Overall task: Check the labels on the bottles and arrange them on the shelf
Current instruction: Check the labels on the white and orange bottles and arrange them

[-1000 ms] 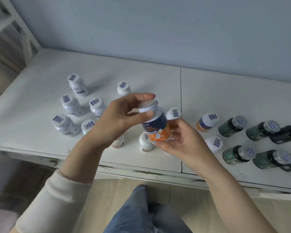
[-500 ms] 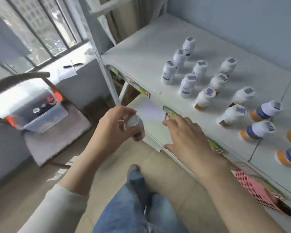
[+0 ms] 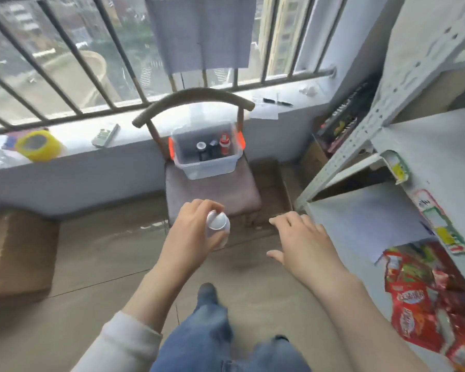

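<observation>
The left hand (image 3: 191,232) holds 1 white bottle (image 3: 217,228). Its fingers and thumb are curled around the body of the bottle, and the round white cap points up toward the camera. The label cannot be read from this angle. The bottle is in the air above the floor, just in front of the near edge of a chair (image 3: 212,194), and well apart from the shelf (image 3: 360,218), which stands at the right.

The right hand (image 3: 304,242) is open with the palm down. Its fingers are stretched and a little spread, and it holds nothing. It hovers between the bottle and the lower board of the shelf, and it touches neither of them.

On the seat of the chair stands a clear plastic box (image 3: 207,159) with orange handles. Inside it are a few small containers, 1 of them red; they are too blurred to tell more. Behind the chair is a windowsill (image 3: 134,132) under a barred window. On the windowsill lie a yellow roll of tape (image 3: 36,145) and a remote control (image 3: 105,134). A cardboard box (image 3: 16,253) is on the floor at the left. Red snack packets (image 3: 419,299) hang at the front of the shelf at the right.
</observation>
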Motion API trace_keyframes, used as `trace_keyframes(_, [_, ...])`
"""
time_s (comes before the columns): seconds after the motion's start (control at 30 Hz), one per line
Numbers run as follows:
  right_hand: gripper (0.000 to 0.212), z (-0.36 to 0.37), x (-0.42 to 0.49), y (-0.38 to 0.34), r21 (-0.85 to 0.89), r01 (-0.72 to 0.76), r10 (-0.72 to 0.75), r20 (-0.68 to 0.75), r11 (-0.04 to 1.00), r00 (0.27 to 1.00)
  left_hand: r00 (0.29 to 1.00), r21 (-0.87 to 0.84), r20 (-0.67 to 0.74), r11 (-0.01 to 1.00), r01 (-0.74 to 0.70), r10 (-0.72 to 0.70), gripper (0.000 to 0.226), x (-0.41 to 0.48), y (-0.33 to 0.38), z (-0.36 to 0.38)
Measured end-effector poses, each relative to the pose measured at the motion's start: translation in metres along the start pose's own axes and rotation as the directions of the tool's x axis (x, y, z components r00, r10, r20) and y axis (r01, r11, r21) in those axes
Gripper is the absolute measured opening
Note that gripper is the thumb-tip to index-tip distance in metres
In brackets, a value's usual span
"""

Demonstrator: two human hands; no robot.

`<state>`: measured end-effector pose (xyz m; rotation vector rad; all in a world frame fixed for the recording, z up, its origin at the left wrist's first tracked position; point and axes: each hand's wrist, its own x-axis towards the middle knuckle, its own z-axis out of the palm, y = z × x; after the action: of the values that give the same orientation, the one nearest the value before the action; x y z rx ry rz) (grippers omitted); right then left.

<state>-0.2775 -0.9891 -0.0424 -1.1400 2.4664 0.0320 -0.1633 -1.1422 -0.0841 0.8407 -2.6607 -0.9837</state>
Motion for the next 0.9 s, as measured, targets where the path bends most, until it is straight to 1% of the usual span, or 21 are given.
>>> trace_keyframes(0.1, [0.056, -0.002, 0.051, -0.031, -0.001, 0.045, -0.045, 0.065, 0.999, 0.997, 0.998, 0.006, 0.005, 0.998, 0.064, -0.064, 0.029, 0.032, -0.043, -0.016])
trace_keyframes(0.2, [0.056, -0.012, 0.098, -0.041, 0.043, 0.048, -0.053, 0.103, 0.998, 0.993, 0.992, -0.007, 0.007, 0.992, 0.128, -0.128, 0.030, 0.075, -0.067, -0.022])
trace_keyframes(0.4, [0.055, -0.031, 0.214, -0.027, 0.029, 0.067, -0.069, 0.079, 0.997, 0.994, 0.967, -0.024, -0.058, 0.969, 0.246, -0.247, 0.024, 0.184, -0.106, -0.008])
trace_keyframes(0.47, [0.054, -0.027, 0.258, -0.022, 0.031, 0.087, -0.090, 0.108, 0.996, 0.990, 0.951, -0.021, -0.073, 0.954, 0.299, -0.299, 0.022, 0.218, -0.121, 0.003])
trace_keyframes(0.57, [0.052, -0.017, 0.321, -0.016, -0.009, 0.136, -0.133, 0.159, 0.991, 0.978, 0.925, -0.041, -0.097, 0.930, 0.366, -0.368, 0.024, 0.267, -0.147, 0.020])
trace_keyframes(0.63, [0.051, -0.011, 0.357, -0.016, -0.017, 0.153, -0.147, 0.187, 0.988, 0.971, 0.919, 0.002, -0.076, 0.921, 0.389, -0.387, 0.027, 0.295, -0.168, 0.033])
trace_keyframes(0.73, [0.052, 0.004, 0.415, -0.016, -0.010, 0.184, -0.177, 0.210, 0.983, 0.962, 0.905, 0.116, -0.013, 0.899, 0.423, -0.424, 0.025, 0.341, -0.204, 0.064])
trace_keyframes(0.8, [0.052, 0.021, 0.452, -0.016, 0.011, 0.200, -0.198, 0.216, 0.980, 0.956, 0.910, 0.211, -0.011, 0.889, 0.407, -0.414, 0.023, 0.369, -0.229, 0.091])
trace_keyframes(0.9, [0.051, 0.048, 0.495, -0.015, 0.041, 0.206, -0.210, 0.236, 0.978, 0.949, 0.899, 0.284, 0.000, 0.862, 0.419, -0.437, 0.021, 0.401, -0.264, 0.129])
